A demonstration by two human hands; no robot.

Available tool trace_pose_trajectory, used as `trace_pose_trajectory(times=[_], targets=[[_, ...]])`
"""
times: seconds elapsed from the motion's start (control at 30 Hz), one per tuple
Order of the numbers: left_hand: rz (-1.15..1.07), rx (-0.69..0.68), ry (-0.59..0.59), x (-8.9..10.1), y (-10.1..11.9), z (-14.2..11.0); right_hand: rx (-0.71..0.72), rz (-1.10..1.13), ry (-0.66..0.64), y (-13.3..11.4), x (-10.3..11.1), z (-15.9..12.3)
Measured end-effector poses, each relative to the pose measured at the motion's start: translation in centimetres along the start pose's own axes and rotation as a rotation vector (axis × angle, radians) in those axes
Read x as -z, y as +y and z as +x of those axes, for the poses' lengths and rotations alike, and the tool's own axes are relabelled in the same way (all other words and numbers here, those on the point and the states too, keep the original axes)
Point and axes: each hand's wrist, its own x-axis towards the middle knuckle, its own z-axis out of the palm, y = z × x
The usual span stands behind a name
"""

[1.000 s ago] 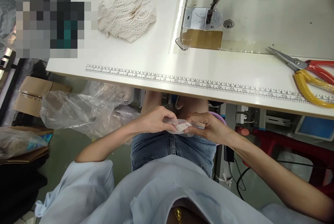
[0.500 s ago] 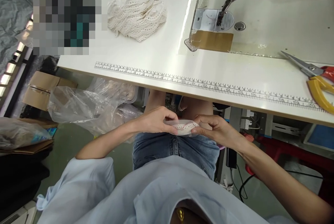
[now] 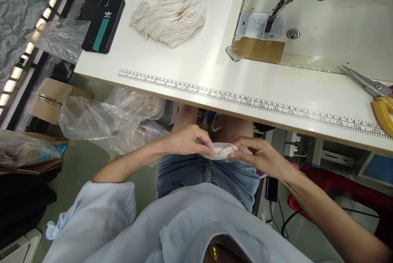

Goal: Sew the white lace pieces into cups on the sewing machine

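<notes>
One eyelet lace strip [image 3: 225,150], with translucent white material [image 3: 217,157] about it; location: above the denim shorts [image 3: 181,173], off the near edge of the table [image 3: 172,63]. Left hand [image 3: 188,140]: fingers clamped on its left end. Right hand [image 3: 260,154]: fingers clamped on its right end. Handling, as judged: light, even tension; pierced edge flat, without creasing or stretching.
</notes>
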Motion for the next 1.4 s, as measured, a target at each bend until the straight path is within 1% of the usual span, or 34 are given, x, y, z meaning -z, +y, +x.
trace_pose_trajectory(times=[0.07,0.17,0.27,0.37,0.43,0.6,0.73,0.9,1.03,1.13,1.4], targets=[[-0.024,0.023,-0.033,0.2,-0.3,-0.2,0.001,-0.005,-0.004,-0.2,0.0,0.1],[0.002,0.026,-0.054,0.2,-0.4,-0.1,0.003,-0.045,-0.021,-0.6,-0.2,0.3],[0.021,0.013,-0.031,-0.1,-0.1,0.3,-0.009,-0.096,-0.027,-0.9,-0.4,0.4],[0.028,0.033,0.03,-0.7,0.0,0.9,-0.036,-0.123,-0.013,-1.1,-0.6,0.5],[-0.002,0.048,0.047,-1.0,-0.2,1.1,-0.038,-0.118,-0.016,-1.1,-0.6,0.4],[-0.114,0.063,-0.006,-1.0,-0.6,1.0,0.016,-0.085,-0.049,-1.0,-0.6,0.3],[-0.138,0.088,-0.012,-0.9,-0.6,0.9,0.046,-0.11,-0.045,-0.7,-0.6,0.4],[-0.144,0.126,0.006,-0.9,-0.5,0.8,0.002,-0.104,-0.041,-0.4,-0.7,0.4],[-0.127,0.121,0.022,-0.8,-0.6,0.8,-0.03,-0.102,-0.022,-0.4,-0.7,0.3],[-0.133,0.118,0.033,-0.9,-0.7,0.8,-0.014,-0.119,-0.008,-0.4,-0.7,0.2],[-0.115,0.136,0.066,-1.0,-0.7,0.6,0.095,-0.18,0.033,-0.5,-1.0,-0.1]])
